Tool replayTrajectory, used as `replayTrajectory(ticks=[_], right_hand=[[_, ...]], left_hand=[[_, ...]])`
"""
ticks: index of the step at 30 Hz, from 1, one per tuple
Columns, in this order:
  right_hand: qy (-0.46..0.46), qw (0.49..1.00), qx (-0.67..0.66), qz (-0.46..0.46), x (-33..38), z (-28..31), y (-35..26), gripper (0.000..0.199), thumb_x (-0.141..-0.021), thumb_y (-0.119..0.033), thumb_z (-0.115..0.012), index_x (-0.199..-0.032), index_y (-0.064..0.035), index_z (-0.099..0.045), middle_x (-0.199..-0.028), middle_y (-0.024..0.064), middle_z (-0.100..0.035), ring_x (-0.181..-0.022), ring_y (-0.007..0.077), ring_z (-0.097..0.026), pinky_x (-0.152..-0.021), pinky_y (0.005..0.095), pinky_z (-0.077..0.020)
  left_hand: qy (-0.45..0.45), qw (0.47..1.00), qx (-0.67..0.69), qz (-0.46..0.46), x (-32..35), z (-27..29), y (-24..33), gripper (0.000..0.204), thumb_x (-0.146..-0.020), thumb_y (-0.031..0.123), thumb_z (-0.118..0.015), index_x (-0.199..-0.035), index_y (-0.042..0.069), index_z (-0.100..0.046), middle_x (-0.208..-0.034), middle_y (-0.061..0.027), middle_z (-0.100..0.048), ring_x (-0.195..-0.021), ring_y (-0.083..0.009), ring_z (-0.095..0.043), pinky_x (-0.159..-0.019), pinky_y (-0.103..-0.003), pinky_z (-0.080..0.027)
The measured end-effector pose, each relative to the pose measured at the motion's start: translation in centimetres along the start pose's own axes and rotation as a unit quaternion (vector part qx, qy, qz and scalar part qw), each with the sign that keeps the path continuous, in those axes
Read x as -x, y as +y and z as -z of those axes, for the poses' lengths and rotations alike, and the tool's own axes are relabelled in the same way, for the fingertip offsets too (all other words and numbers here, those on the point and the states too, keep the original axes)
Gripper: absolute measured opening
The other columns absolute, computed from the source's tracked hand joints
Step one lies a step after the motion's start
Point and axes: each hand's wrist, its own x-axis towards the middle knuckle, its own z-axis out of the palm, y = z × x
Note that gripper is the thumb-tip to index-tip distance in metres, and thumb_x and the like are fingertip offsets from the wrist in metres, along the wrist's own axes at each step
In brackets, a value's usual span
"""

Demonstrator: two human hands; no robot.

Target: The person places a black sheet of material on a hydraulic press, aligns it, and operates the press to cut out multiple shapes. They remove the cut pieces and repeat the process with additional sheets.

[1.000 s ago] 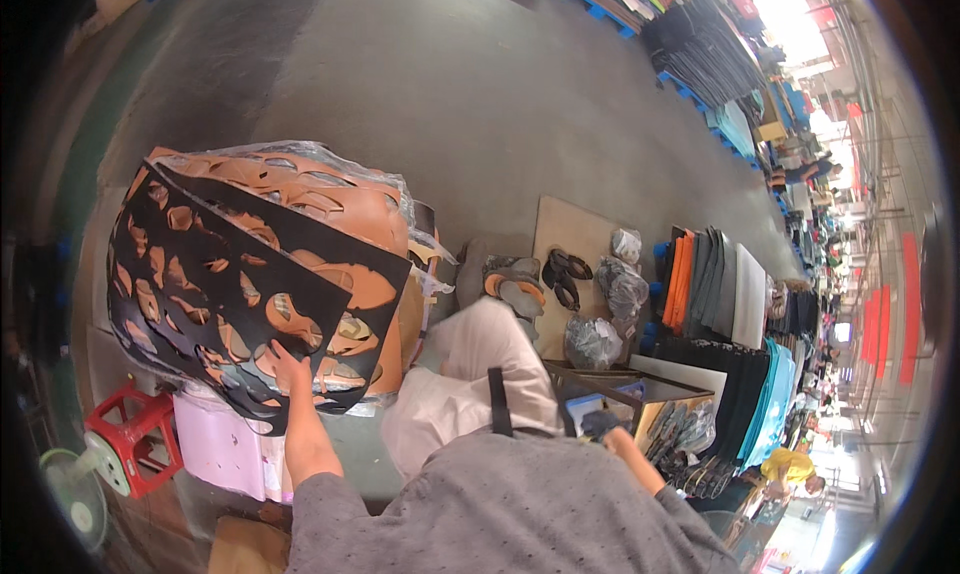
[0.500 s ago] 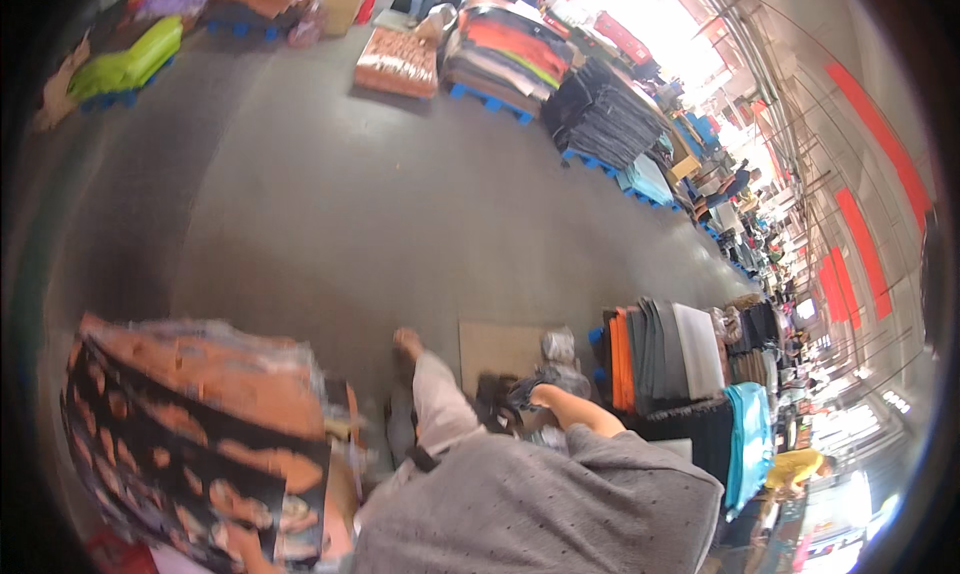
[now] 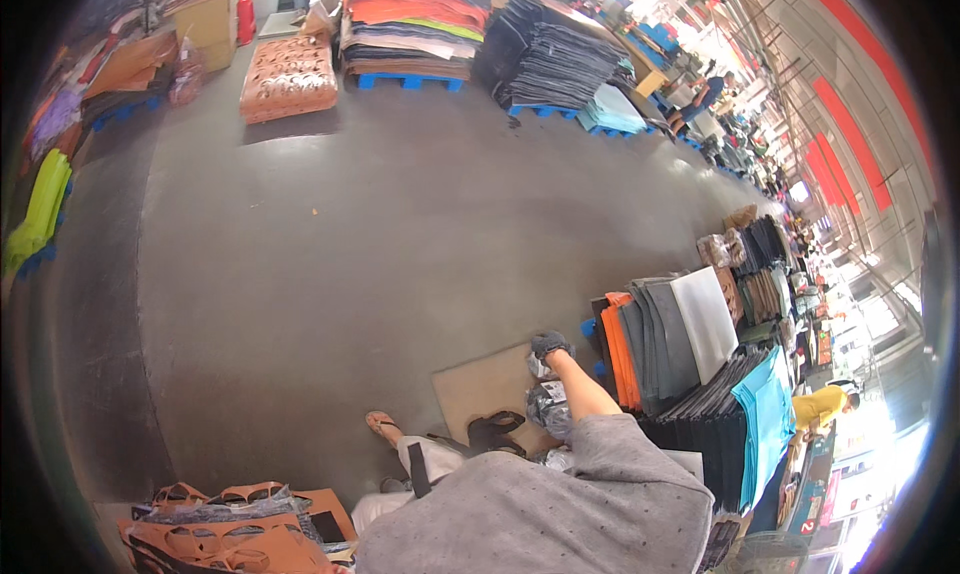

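Right hand [image 3: 551,345]: arm extended forward, the grip closed around a small dark object [image 3: 548,340], above the flat brown cardboard sheet [image 3: 490,386] on the floor. Upright orange and grey sheets [image 3: 655,339] stand just beside it. Left hand not visible.

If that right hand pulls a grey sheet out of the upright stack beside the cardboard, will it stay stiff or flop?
Likely it bends some: the grey sheets look thin and lean on each other rather than standing free. Probably light for their size, like foam. The gloved right hand may grip them well enough, but pulling one could tip the neighbouring orange sheets.
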Motion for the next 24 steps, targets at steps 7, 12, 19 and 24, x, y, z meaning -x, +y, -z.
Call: replayTrajectory(ticks=[7,12,19,24], right_hand=[[-0.301,0.855,0.254,0.337,3.9,-12.7,1.1,0.023,-0.08,-0.023,-0.063,-0.1,-0.0147,-0.072,-0.112,0.0108,-0.067,-0.101,0.028,-0.065,-0.087,0.0391,-0.0516],[-0.349,0.825,0.255,0.364,7.0,-10.9,-13.4,0.026,-0.083,-0.028,-0.06,-0.106,-0.0167,-0.066,-0.109,0.0047,-0.065,-0.107,0.0233,-0.06,-0.088,0.0395,-0.0493],[-0.43,0.828,0.14,0.331,5.7,-10.1,-36.5,0.025,-0.082,-0.027,-0.059,-0.102,-0.0148,-0.067,-0.105,0.0076,-0.066,-0.101,0.0264,-0.062,-0.083,0.0407,-0.05],[-0.411,0.841,0.113,0.335,5.6,-10.6,-53.3,0.025,-0.082,-0.027,-0.058,-0.1,-0.0134,-0.068,-0.102,0.0096,-0.067,-0.097,0.0285,-0.063,-0.08,0.0416,-0.0504]], left_hand=[[-0.048,0.984,0.151,0.075,-0.6,-1.8,1.8,0.017,-0.088,0.019,-0.056,-0.099,0.006,-0.057,-0.079,-0.0103,-0.059,-0.064,-0.0206,-0.058,-0.052,-0.035,-0.046],[-0.031,0.931,0.34,0.129,4.9,-4.2,-8.1,0.012,-0.09,0.016,-0.053,-0.092,0.006,-0.06,-0.07,-0.0083,-0.06,-0.054,-0.0176,-0.057,-0.044,-0.032,-0.045],[0.097,0.882,0.397,0.235,5.2,-7.2,-7.1,0.01,-0.083,0.02,-0.061,-0.088,0.012,-0.061,-0.069,-0.0036,-0.058,-0.055,-0.0172,-0.059,-0.042,-0.035,-0.044],[0.204,0.819,0.46,0.277,0.6,-6.0,-5.3,0.01,-0.083,0.02,-0.063,-0.088,0.012,-0.058,-0.063,-0.0005,-0.053,-0.047,-0.013,-0.051,-0.039,-0.031,-0.041]])
